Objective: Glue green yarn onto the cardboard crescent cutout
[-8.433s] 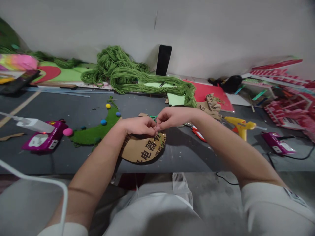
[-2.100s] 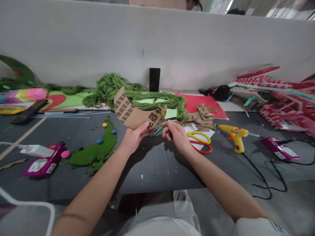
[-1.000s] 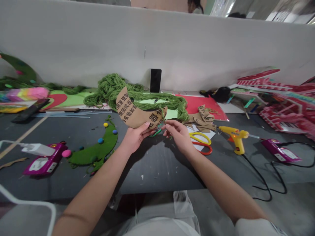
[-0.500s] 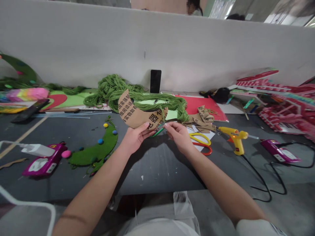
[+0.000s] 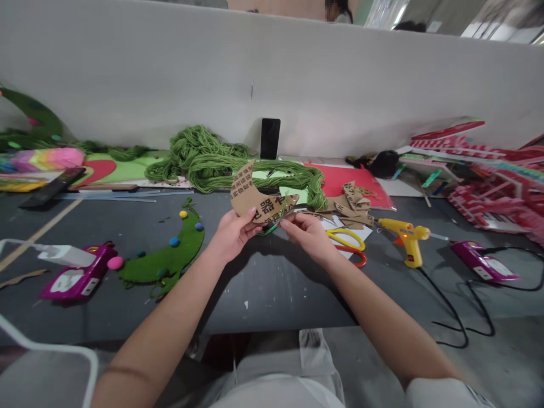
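Observation:
My left hand (image 5: 233, 231) is closed on the lower left edge of a curved brown cardboard cutout (image 5: 255, 207) printed with black characters. The cutout is tilted up over the table. Green yarn (image 5: 285, 199) loops around its right end, and a green strand hangs below it between my hands. My right hand (image 5: 306, 233) pinches this yarn at the right tip, though its fingertips partly hide the strand. Behind the cardboard lies a large skein of green yarn (image 5: 208, 161). To the left rests a green crescent (image 5: 165, 260) with coloured pompoms.
Scissors (image 5: 351, 239) with yellow and red handles and a yellow glue gun (image 5: 406, 235) lie at right. Cardboard scraps (image 5: 351, 207) sit behind the scissors. Purple power units (image 5: 80, 277) flank both sides. A phone (image 5: 270, 139) leans against the partition (image 5: 170, 73).
The cardboard cutout has turned and shifted right, its upper left end now nearer the middle. My right hand has moved slightly left and down, still pinching at the right tip.

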`<state>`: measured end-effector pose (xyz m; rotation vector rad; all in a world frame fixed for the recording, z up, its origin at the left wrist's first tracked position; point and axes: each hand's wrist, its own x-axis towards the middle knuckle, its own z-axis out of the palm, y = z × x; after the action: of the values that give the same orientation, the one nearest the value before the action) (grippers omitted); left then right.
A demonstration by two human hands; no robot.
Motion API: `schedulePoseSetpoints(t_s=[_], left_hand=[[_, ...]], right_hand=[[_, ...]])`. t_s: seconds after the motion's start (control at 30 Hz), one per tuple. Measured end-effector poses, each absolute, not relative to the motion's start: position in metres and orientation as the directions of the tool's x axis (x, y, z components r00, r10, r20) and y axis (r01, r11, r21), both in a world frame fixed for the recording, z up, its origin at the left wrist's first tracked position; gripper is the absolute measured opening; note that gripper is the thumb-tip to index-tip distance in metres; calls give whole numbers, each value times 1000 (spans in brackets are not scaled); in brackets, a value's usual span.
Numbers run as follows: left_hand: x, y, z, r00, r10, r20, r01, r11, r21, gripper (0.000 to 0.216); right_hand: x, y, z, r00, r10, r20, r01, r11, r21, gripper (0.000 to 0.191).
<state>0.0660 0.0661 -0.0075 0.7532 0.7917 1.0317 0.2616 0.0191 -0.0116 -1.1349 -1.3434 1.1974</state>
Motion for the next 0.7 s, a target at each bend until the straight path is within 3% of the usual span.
schedulePoseSetpoints(t_s=[0.27,0.7], left_hand=[[53,74,-5,340,908,-243,-344,361,867,36],[50,75,-9,477,834,-279,-213,417,883,35]], right_hand=[[268,20,-12,-279,959,53,109,86,-990,29],[270,17,-9,-422,906,-20,30,-8,-1000,15]])
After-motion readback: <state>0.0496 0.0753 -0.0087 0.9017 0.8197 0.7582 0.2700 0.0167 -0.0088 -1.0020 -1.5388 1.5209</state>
